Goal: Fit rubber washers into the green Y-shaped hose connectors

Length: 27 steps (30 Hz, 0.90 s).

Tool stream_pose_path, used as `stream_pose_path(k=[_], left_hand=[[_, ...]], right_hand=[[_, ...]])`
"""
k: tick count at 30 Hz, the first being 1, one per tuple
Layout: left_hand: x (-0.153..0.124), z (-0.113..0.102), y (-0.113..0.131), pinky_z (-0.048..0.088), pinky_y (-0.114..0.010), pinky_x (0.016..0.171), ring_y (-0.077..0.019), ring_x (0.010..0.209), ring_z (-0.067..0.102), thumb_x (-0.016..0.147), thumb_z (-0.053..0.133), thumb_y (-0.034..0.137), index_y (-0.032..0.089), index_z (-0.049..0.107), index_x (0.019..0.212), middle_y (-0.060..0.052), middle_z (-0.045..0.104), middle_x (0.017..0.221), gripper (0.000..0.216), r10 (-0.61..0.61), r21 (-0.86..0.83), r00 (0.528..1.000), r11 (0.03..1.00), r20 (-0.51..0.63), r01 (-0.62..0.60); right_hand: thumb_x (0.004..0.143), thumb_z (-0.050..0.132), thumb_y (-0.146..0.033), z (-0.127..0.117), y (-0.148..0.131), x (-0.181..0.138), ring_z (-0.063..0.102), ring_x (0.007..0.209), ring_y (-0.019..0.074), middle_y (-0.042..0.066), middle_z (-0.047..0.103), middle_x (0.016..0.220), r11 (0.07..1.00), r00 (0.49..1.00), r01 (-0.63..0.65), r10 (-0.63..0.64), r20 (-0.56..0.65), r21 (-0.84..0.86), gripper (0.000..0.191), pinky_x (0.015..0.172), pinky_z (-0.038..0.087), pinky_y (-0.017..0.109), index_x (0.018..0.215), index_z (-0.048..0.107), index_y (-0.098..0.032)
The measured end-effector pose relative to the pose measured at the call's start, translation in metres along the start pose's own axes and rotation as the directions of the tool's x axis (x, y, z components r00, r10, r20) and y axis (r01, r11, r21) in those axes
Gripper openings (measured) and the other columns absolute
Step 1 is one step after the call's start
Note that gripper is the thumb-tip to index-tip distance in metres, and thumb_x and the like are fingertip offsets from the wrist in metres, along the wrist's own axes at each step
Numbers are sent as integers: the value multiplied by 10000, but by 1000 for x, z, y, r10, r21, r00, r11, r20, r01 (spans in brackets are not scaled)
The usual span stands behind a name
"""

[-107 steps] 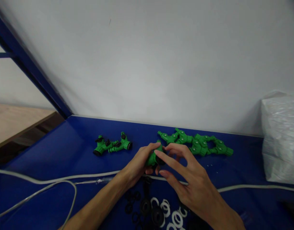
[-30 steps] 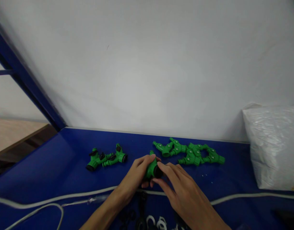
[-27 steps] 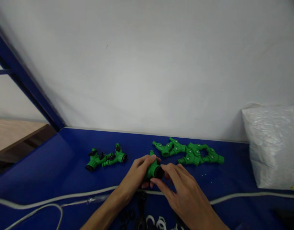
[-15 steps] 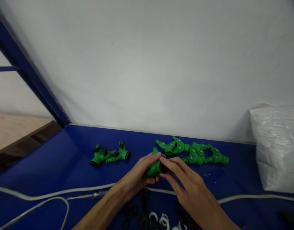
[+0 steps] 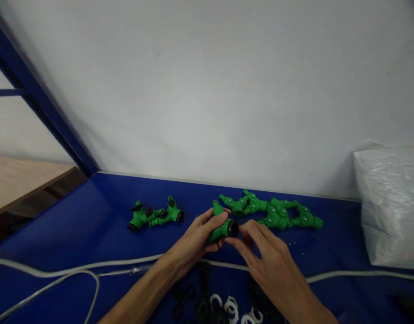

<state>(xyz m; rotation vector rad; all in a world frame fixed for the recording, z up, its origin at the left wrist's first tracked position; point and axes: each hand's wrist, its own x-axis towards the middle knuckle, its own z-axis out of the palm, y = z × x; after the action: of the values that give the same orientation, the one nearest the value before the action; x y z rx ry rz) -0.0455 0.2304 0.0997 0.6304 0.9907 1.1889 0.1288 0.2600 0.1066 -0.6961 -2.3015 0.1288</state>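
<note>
My left hand [image 5: 202,231] is closed around a green plastic Y-shaped hose splitter [image 5: 217,208], whose wide end wears a black collar [image 5: 232,228] facing right. Just right of that collar is my right hand [image 5: 266,247], thumb and forefinger apart, with nothing visible between them. Its other fingers are curled and partly hidden. Two green splitters with black fittings, one on the left [image 5: 138,217] and one beside it [image 5: 173,212], lie on the blue table. To the right lies a group of plain green splitters [image 5: 277,216] without black parts.
Below my hands are white rings [image 5: 231,308] and small black parts [image 5: 202,308]. A pale cable [image 5: 58,272] crosses the table. At the far right stands a plastic-wrapped package [image 5: 392,207]; a white wall [image 5: 207,99] rises behind the table.
My right thumb and fingers have come off the black collar and moved slightly right and down. The splitter in my left hand has turned a little, so the collar shows more fully.
</note>
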Motion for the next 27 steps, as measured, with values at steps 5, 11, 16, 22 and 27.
stream_pose_path(k=[5, 11, 16, 22, 27], left_hand=[[-1, 1, 1, 223, -170, 453, -46, 553, 486, 758, 781, 560, 162, 667, 1104, 25, 559, 775, 540, -19, 11, 1000, 1000, -21, 19], [-3, 1, 1, 263, -170, 501, -56, 580, 480, 848, 667, 588, 186, 690, 1044, 21, 565, 792, 448, -48, 88, 999, 995, -7, 48], [-6, 3, 3, 324, -184, 574, -76, 635, 489, 805, 687, 639, 217, 697, 1034, 18, 585, 822, 480, -66, 174, 996, 982, -64, 77], [-6, 4, 1, 352, -190, 603, -86, 677, 499, 823, 680, 628, 225, 678, 1035, 15, 591, 853, 456, -50, 220, 997, 973, -58, 62], [-5, 3, 0, 344, -186, 580, -85, 668, 504, 848, 671, 590, 226, 687, 1067, 19, 578, 816, 425, -21, 237, 999, 971, -43, 30]], right_hand=[[1045, 446, -486, 2, 4, -3, 690, 777, 224, 43, 652, 871, 997, 997, -66, 67, 31, -33, 291, 674, 565, 347, 1165, 522, -231], [1056, 443, -421, 4, 5, -6, 686, 902, 272, 84, 661, 974, 997, 989, -70, 75, 130, -38, 222, 757, 573, 411, 1140, 526, -232], [1051, 466, -397, 0, -2, -3, 675, 842, 228, 41, 652, 908, 978, 966, -185, 163, 199, 95, 169, 684, 534, 331, 987, 530, -255], [1039, 485, -424, 1, -4, -4, 639, 762, 206, 14, 638, 844, 928, 928, -324, 274, 254, 182, 224, 673, 462, 316, 896, 514, -254], [1040, 464, -464, -2, -8, -2, 598, 710, 177, -11, 615, 788, 847, 873, -449, 348, 341, 284, 288, 675, 421, 300, 851, 510, -250]])
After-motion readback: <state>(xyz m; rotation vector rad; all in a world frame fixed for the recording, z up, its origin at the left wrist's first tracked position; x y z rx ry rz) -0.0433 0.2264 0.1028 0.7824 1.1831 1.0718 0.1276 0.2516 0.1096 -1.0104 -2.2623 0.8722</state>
